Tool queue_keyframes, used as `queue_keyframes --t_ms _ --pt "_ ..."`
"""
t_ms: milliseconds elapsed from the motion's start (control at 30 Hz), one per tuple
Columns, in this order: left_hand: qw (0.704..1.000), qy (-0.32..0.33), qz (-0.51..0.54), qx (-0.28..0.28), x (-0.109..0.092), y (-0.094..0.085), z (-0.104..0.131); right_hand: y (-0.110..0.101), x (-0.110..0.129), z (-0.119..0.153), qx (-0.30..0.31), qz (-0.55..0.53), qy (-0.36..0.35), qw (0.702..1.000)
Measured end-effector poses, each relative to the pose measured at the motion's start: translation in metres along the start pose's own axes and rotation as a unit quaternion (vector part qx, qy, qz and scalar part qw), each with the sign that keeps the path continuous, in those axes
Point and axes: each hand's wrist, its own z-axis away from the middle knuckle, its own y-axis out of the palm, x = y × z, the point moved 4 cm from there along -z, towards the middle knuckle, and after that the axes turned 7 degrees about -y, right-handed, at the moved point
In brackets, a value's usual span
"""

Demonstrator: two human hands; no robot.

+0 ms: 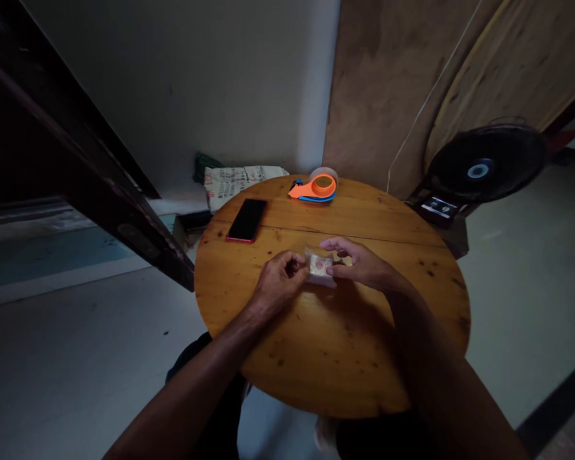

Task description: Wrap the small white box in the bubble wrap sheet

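Note:
A small whitish packet in clear plastic wrap (321, 266) lies near the middle of the round wooden table, with a faint reddish mark on top. At its left edge, my left hand (278, 281) has thumb and fingers pinched on the wrap. My right hand (361, 263) is on the other side, its thumb touching the packet's right edge. The fingers of that hand are curved and held apart from the thumb, above the far right corner.
An orange and blue tape dispenser (319, 186) stands at the table's far edge. A phone with a red edge (248, 220) lies at the far left of the table (326, 358). Behind are a printed white sack (237, 184) and a wall; a round black fan-like object (489, 163) stands at right.

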Motion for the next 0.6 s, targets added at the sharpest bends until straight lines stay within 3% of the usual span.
queue_keyframes --t_ms 167,333,433,600 --pt "0.995 0.049 -0.087 -0.006 -0.009 0.001 0.004 0.005 0.006 -0.004 -0.043 0.044 -0.072 0.995" --pt "0.988 0.082 -0.135 0.006 -0.016 0.002 0.008 0.002 0.012 -0.005 -0.083 0.068 -0.097 0.989" --pt "0.985 0.099 -0.144 0.009 -0.016 0.003 0.008 -0.001 0.01 -0.005 -0.102 0.068 -0.09 0.988" --pt "0.98 0.112 -0.167 0.005 -0.015 0.004 0.009 -0.008 -0.007 -0.005 -0.155 0.065 -0.022 0.986"
